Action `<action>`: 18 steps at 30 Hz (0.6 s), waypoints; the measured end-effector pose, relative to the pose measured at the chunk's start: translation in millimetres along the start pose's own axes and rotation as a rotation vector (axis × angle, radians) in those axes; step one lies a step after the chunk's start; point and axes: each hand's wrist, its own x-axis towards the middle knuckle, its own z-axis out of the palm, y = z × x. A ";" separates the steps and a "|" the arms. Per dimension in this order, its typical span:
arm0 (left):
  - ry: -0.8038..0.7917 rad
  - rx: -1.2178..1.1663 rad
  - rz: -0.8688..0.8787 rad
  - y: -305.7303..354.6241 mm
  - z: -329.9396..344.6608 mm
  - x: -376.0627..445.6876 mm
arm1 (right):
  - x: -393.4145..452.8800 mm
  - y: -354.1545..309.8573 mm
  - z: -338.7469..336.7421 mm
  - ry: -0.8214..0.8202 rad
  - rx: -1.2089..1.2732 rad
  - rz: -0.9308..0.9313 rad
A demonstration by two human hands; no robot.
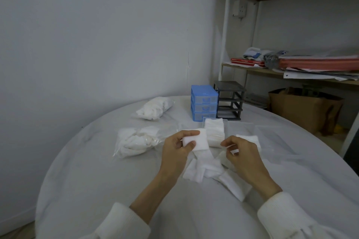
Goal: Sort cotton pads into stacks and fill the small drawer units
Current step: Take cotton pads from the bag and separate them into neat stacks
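My left hand grips a small stack of white square cotton pads between thumb and fingers, just above the table. My right hand hovers to its right with fingers curled; a bit of white pad shows under the fingertips, and whether it is held I cannot tell. Loose pads lie scattered beneath both hands. A tidy stack of pads fills a clear drawer tray behind them. A blue drawer unit and a black drawer frame, its slots open, stand at the back.
Two clear bags of cotton pads lie on the left, one nearer, one farther. More clear trays sit right of the stack. The round table has a white cloth. A shelf unit and cardboard box stand at right.
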 end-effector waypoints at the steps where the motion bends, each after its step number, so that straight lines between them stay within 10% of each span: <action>1: 0.000 0.006 -0.003 -0.1 0.0 -0.3 | -0.2 2.8 0.2 -0.028 -0.051 0.038; 18: 0.000 0.095 0.002 -2.4 -0.2 -1.3 | -4.2 -0.3 0.2 -0.103 -0.156 0.060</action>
